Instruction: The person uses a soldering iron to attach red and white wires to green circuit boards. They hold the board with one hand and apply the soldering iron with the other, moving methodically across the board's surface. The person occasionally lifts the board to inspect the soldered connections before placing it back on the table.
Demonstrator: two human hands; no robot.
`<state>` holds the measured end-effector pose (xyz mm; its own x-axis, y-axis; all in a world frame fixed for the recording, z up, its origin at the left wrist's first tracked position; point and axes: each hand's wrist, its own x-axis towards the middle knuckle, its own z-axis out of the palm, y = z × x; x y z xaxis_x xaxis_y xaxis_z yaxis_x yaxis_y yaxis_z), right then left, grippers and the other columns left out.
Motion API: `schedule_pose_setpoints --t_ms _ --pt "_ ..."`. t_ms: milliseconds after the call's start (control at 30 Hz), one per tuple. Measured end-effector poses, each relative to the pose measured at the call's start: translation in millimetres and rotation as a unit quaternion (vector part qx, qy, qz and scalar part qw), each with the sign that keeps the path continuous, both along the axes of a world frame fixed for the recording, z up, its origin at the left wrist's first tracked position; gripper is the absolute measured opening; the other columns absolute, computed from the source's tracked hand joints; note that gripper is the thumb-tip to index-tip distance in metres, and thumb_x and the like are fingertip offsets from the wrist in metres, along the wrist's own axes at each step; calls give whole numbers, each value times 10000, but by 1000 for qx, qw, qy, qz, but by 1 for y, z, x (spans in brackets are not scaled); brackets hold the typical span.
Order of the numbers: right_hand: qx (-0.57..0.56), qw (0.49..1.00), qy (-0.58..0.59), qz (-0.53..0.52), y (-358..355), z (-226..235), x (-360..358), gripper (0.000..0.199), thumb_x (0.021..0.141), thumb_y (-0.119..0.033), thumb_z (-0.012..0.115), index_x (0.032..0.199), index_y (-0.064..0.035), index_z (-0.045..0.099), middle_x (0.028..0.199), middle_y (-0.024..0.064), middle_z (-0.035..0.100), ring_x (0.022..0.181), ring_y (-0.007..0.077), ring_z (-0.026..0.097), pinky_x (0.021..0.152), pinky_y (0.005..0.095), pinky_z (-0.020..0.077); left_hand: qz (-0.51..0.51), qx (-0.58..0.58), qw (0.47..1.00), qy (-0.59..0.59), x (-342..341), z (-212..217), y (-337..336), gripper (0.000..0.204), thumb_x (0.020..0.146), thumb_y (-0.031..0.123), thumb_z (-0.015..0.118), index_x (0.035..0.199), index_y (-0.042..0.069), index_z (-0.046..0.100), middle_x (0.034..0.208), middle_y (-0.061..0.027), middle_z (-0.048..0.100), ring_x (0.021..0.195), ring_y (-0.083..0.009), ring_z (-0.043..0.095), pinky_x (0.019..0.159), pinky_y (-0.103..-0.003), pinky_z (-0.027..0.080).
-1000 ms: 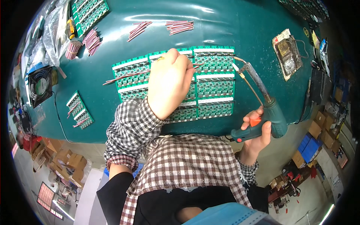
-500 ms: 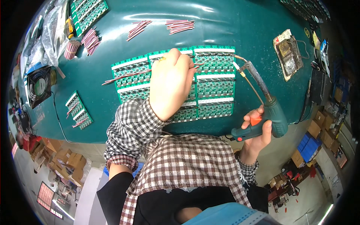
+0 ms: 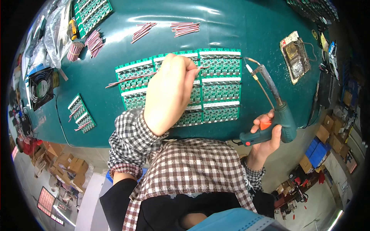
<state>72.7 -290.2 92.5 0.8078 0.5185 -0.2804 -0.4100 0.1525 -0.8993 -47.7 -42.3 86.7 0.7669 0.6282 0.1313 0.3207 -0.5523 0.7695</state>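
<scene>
Circuit boards (image 3: pixel 221 91) lie side by side in front of you on the green surface (image 3: pixel 258 29), partly under your left hand (image 3: pixel 167 94). Its fingers are pinched on thin red-and-white wires (image 3: pixel 133 79), which stretch leftward across the boards. Your right hand (image 3: pixel 269 140) has its fingers wrapped around the grip of a green soldering gun (image 3: pixel 285 122), whose tip is near the boards' right edge. Two loose wire bunches (image 3: pixel 185 29) lie beyond them.
</scene>
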Motion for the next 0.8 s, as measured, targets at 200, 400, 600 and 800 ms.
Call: schedule_pose_setpoints --t_ms 200,400,600,800 --pt "-18 999 -22 24 -4 5 4 448 945 -325 544 1150 62 447 908 145 590 843 239 623 577 264 580 -58 -51 996 37 6 -3 9 94 801 11 652 851 -1 574 790 -128 618 731 -274 607 652 -338 480" --pt "-31 998 -38 30 -9 11 13 446 945 -310 546 1152 76 463 934 157 589 848 248 628 581 266 585 -79 -51 996 -3 24 -15 10 111 798 39 637 866 4 556 783 -167 578 735 -352 594 647 -413 489" --pt "-25 998 -45 45 -6 10 15 436 952 -283 539 1164 89 462 954 166 583 856 257 640 589 278 598 -49 -3 994 99 29 -20 5 120 789 56 677 840 24 573 748 -129 560 681 -314 576 599 -382 463" --pt "-43 998 -34 2 -1 10 14 440 900 -264 592 1140 97 521 902 179 631 788 276 672 553 313 594 -53 2 997 49 23 -27 7 84 791 32 657 849 35 596 739 -114 549 640 -281 560 583 -359 457"
